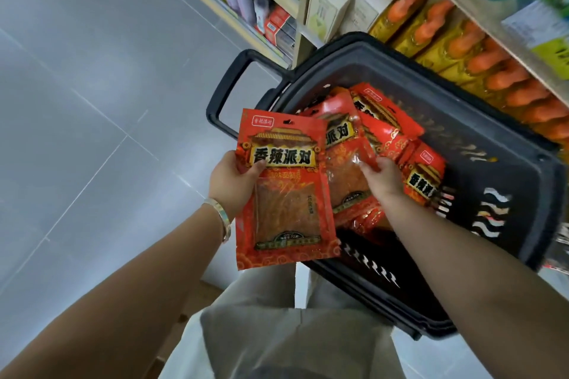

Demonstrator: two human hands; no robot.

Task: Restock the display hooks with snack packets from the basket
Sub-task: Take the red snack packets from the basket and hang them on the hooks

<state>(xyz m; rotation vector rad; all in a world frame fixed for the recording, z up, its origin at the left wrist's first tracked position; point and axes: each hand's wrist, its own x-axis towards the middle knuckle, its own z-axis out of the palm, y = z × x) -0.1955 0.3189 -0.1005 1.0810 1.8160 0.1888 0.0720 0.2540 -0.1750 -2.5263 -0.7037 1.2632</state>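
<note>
Gripping two packets (286, 194), one per hand (234, 181)

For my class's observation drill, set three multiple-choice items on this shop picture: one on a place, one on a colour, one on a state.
1. Where do the spare snack packets lie? A on the floor; B in the basket; C on a hook.
2. What colour is the basket? A blue; B white; C dark grey.
3. What is the right hand doing? A pinching a packet in the basket; B hanging open; C gripping the basket handle.

Key: B, the red packets are piled inside its walls; C, its rim and walls are dark grey; A, it pinches that packet's edge, while the left hand holds another packet.
</note>
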